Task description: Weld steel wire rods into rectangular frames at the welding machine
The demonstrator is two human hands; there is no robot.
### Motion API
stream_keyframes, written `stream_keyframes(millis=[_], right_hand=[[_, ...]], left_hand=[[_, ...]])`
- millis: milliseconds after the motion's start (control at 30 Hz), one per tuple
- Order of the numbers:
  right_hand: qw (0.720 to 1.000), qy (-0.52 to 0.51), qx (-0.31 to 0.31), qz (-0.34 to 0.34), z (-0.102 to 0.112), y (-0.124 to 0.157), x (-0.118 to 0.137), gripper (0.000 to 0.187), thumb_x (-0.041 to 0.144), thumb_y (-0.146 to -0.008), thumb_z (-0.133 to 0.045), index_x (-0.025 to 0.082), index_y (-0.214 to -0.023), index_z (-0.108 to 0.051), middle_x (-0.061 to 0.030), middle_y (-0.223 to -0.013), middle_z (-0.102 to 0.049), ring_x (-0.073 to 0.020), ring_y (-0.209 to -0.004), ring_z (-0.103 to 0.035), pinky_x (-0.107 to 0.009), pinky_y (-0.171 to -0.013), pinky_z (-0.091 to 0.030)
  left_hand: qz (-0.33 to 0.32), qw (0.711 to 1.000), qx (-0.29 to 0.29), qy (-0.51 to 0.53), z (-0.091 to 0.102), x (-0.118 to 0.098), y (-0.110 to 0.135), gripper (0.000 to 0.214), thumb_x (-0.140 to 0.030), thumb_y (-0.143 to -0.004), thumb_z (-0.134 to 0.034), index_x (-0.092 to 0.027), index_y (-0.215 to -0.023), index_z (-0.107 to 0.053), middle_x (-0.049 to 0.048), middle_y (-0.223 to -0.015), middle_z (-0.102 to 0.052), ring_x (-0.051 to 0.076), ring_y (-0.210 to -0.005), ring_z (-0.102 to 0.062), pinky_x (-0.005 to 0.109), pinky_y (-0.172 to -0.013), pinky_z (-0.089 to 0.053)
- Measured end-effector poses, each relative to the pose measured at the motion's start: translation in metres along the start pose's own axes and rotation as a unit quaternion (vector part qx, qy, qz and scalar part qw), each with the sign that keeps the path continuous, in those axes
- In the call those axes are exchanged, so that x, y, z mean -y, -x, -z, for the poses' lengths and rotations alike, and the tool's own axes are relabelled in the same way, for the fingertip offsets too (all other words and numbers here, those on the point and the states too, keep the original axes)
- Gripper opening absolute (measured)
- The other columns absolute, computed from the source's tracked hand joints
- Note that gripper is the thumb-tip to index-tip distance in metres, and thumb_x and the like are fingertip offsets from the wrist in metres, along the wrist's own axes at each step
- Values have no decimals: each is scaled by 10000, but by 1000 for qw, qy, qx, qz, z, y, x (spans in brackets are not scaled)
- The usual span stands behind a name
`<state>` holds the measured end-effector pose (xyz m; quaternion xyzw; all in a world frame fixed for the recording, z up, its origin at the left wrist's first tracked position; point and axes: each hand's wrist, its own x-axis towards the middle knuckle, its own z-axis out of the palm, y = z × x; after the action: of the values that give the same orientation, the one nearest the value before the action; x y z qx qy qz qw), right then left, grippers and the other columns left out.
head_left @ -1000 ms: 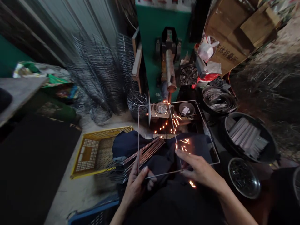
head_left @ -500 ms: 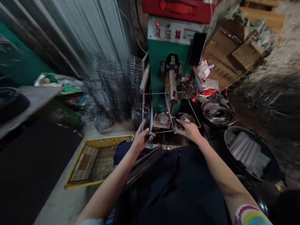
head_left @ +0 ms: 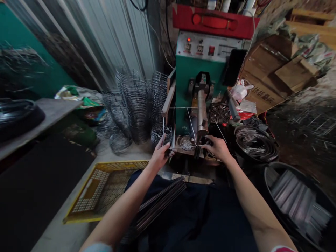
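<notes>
A thin rectangular wire frame [head_left: 191, 123] with one crossbar is held out in front of a green spot-welding machine [head_left: 183, 87]. My left hand [head_left: 160, 153] grips its near left corner, thumb and fingers closed on the wire. With fingers pinched, my right hand [head_left: 218, 148] holds the near side right of the crossbar. The near end of that crossbar lies just left of the welder's thick metal electrode arm [head_left: 202, 113]; whether they touch I cannot tell. A round dish of small metal pieces [head_left: 186, 143] sits below the frame. Several thin metal rods [head_left: 162, 203] lie across my lap.
Stacks of round wire racks [head_left: 135, 108] stand left of the welder. A yellow plastic crate [head_left: 91, 189] is on the floor at left. At right are a coil of wire [head_left: 252, 141], a black tub [head_left: 267, 175] of flat metal strips and a cardboard box [head_left: 267, 70].
My view has tilted upward, so the machine appears lower and farther right. Both hands still hold the wire frame, now nearer the machine. Small sparks over my lap have gone.
</notes>
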<state>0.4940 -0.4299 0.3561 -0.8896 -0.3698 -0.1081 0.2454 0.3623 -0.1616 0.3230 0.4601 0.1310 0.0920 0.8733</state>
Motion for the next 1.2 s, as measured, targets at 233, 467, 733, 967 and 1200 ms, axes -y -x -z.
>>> stream_keyframes(millis=[233,467,733,967,1200], right_hand=[[999,36,-1,16,-2,-3,-4,467,491,-870,-641,172,-1210,-617,-105,-995,-721,-245,-866,-684,-294,-732,-484],[999,30,-12,19,-2,0,-10,496,545,-853,-641,187,-1196,-634,-98,-988,-708,-235,-847,-663,-306,-728,-481],[963,-99,-118,-222,15,21,-63,577,625,-843,-535,135,-1104,-693,-134,-985,-700,-278,-905,-629,-376,-795,-477],[887,-331,-72,-312,15,73,-30,522,653,-736,-611,144,-845,-631,10,-561,-549,-117,-464,-454,-233,-450,-325],[863,-330,87,-374,28,255,42,459,633,-865,-499,185,-937,-568,16,-597,-572,-121,-452,-513,-223,-436,-374]], left_hand=[[-13,1000,8,7,4,6,-9,907,-238,-839,-672,-202,-1555,-115,37,-642,-695,134,-492,-639,176,-448,-443],[-6,1000,-8,0,5,6,-13,900,-228,-828,-676,-239,-1552,-142,12,-617,-684,148,-487,-645,183,-441,-456],[4,1000,-7,-1,6,5,-18,887,-236,-827,-683,-239,-1547,-165,2,-606,-674,146,-488,-645,183,-444,-464],[30,999,21,2,13,16,58,927,-278,-838,-679,-252,-1556,-94,29,-684,-709,151,-534,-659,213,-496,-500],[150,987,-6,57,65,14,120,857,-333,-834,-701,-314,-1499,-162,174,-1161,-678,234,-833,-724,337,-686,-575]])
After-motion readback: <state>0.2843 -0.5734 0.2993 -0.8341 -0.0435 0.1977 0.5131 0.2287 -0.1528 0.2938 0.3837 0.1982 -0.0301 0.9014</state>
